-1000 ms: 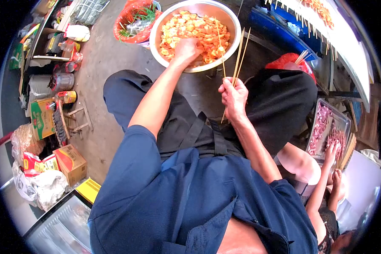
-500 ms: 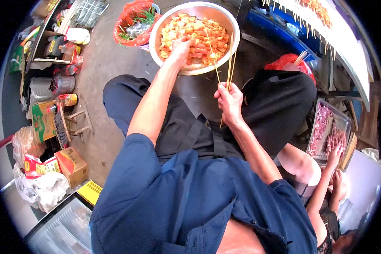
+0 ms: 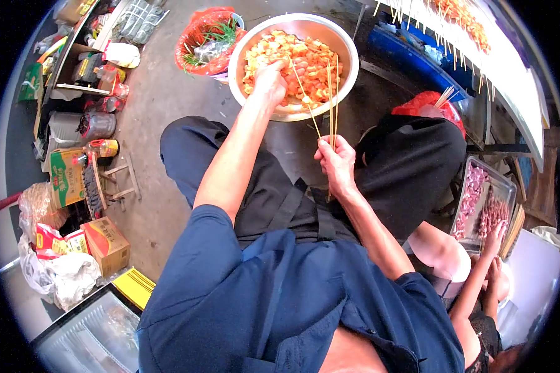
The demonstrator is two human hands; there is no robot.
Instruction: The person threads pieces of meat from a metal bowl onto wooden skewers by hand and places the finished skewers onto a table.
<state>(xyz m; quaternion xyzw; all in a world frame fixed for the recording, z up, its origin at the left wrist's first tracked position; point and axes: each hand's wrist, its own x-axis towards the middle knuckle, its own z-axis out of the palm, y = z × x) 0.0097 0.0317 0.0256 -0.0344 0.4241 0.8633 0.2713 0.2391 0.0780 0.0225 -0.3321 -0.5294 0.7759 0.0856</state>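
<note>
You wear a navy shirt [image 3: 261,292], open at the neck, with loose sleeves [image 3: 210,239] ending near the elbows. Your legwear [image 3: 414,152] is navy at the left knee and black on the right, with flat black straps [image 3: 290,205] over the lap. Your left hand [image 3: 272,84] and right hand [image 3: 338,160] are bare.

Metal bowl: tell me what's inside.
Orange chunks lie in the metal bowl, with the left hand over some. Whatever the hand and upper chunks cover can't be seen.
</note>
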